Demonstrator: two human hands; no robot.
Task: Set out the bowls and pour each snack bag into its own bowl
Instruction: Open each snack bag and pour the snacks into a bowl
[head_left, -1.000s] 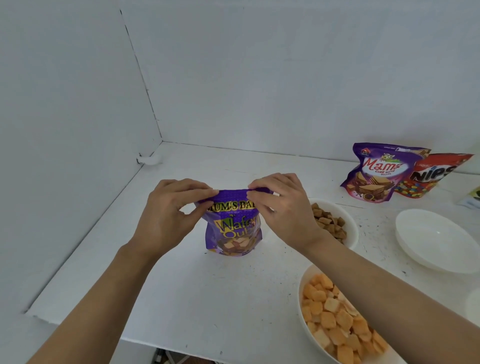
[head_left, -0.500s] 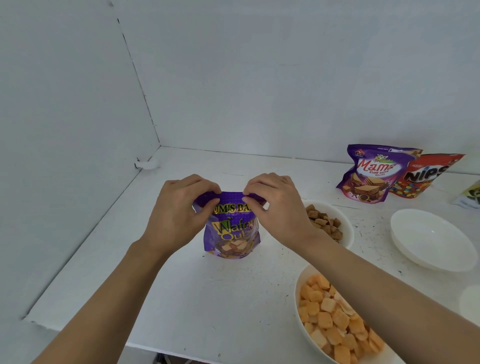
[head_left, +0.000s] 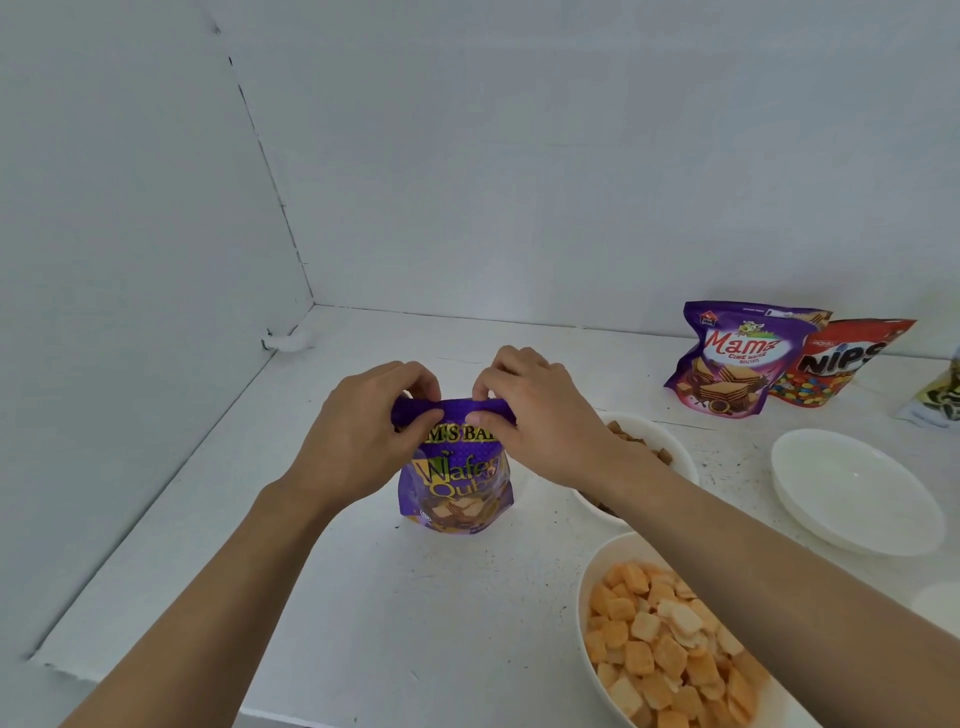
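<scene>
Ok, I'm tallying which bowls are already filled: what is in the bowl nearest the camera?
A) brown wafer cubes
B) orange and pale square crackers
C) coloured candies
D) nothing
B: the nearest bowl is heaped with orange and pale square crackers, while the brown pieces lie in the bowl behind it.
</scene>
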